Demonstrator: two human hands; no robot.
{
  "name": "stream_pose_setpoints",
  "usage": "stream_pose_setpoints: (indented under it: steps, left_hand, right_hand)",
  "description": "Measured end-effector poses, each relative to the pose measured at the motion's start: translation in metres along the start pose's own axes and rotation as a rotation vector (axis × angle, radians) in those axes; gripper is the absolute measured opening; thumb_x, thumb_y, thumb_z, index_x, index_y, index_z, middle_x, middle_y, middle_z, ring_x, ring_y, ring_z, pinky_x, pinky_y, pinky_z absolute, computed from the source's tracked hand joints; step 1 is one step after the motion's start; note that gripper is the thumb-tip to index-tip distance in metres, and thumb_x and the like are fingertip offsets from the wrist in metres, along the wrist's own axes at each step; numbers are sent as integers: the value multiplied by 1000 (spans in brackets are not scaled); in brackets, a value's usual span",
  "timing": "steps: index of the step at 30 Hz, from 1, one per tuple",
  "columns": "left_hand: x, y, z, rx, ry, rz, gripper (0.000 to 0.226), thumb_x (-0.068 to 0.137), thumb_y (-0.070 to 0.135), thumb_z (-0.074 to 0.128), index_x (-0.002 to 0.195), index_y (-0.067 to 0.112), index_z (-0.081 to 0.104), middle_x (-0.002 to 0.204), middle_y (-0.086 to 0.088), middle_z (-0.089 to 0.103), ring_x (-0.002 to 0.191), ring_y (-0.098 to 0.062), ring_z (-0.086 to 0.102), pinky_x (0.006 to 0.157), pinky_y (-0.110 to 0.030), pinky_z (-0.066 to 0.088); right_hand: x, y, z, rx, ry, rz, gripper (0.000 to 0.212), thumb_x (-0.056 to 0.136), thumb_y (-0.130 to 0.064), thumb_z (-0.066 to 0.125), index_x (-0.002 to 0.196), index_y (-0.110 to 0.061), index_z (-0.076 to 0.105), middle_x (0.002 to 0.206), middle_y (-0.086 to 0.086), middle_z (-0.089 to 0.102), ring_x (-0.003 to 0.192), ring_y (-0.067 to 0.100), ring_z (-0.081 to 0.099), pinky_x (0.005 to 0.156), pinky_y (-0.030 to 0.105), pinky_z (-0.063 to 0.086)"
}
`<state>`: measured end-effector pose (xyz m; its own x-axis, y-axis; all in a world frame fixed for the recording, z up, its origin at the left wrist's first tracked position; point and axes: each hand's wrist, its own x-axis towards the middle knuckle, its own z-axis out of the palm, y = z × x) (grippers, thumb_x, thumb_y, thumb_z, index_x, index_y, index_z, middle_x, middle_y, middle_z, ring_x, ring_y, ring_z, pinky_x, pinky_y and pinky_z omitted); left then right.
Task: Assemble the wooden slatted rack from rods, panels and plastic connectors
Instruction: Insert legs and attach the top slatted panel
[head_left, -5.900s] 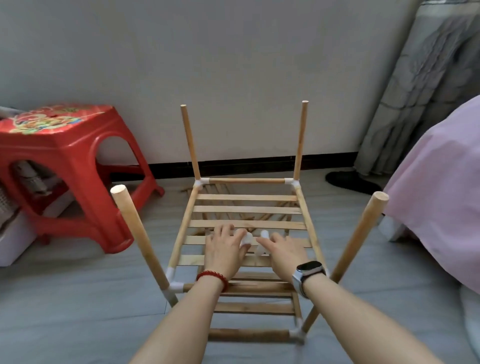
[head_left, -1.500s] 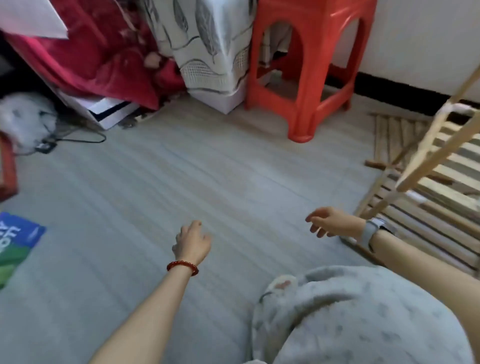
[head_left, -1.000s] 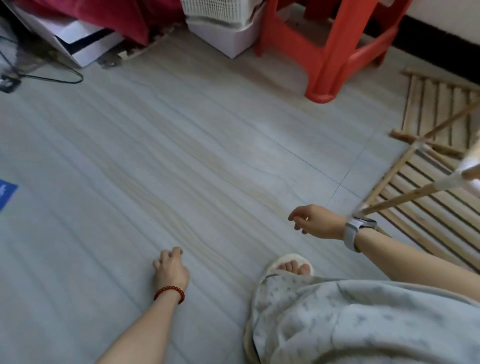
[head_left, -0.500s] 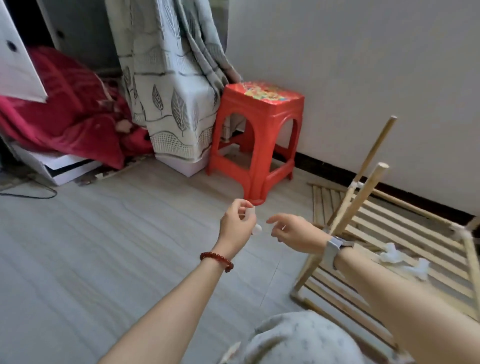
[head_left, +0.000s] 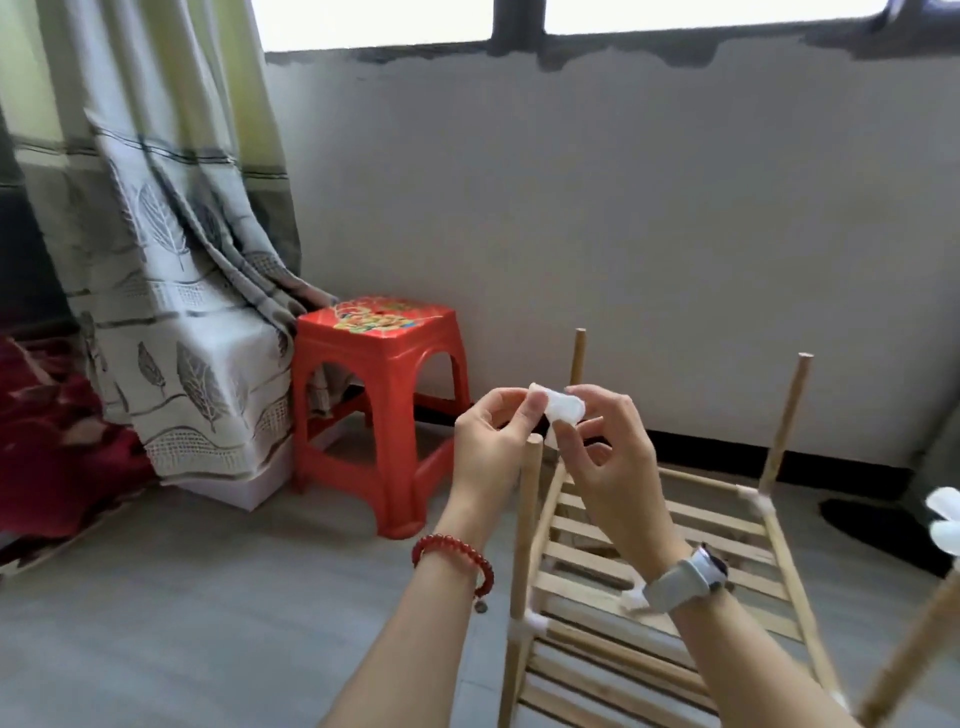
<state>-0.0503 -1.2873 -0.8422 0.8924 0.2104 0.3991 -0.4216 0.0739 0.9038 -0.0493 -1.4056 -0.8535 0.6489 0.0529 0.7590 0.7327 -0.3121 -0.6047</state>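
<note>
White plastic, a small connector (head_left: 563, 409), is up at chest height between both hands, right above the top of the near left rod (head_left: 528, 512). The left hand (head_left: 491, 449) pinches one end of it with thumb and curled forefinger; the right hand (head_left: 608, 457) grips the other end, fingers bent round it (how many prongs it has is too blurred to tell). Below them stands the wooden rack (head_left: 660, 561) on the grey floor (head_left: 182, 597), a slatted panel set low between upright rods, white joints at its corners. Another white connector (head_left: 634, 598) lies on the slats, just by the right wrist's watch (head_left: 685, 577). A red bead bracelet (head_left: 457, 558) circles the left wrist. To the left, a red plastic stool (head_left: 379, 400) sits by a leaf-print curtain (head_left: 171, 291), against the pale wall (head_left: 623, 208).
</note>
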Motion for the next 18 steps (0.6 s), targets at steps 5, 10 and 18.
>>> stream_pose_setpoints:
  steps: [5, 10, 18]
  left_hand:
    - [8, -17, 13, 63, 71, 34, 9, 85, 19, 67, 86, 24, 59, 84, 6, 69, 85, -9, 64, 79, -26, 51]
    - [4, -33, 0, -18, -15, -15, 26, 89, 18, 63, 107, 33, 55, 91, 4, 72, 88, -9, 68, 77, -19, 52]
    - [7, -38, -2, 148, -26, 33, 18, 88, 18, 63, 97, 32, 65, 99, 7, 69, 95, -6, 65, 80, -19, 51]
  right_hand:
    - [15, 18, -1, 71, -66, 170, 26, 89, -3, 57, 105, -23, 53, 98, -4, 58, 85, 20, 58, 78, 40, 52]
    - [12, 29, 6, 201, -72, 301, 32, 88, -4, 61, 109, -23, 45, 97, -9, 59, 87, 7, 63, 77, 24, 53]
    - [18, 35, 4, 319, -82, 339, 23, 89, -1, 59, 107, -15, 59, 96, -7, 65, 92, 12, 65, 83, 26, 54]
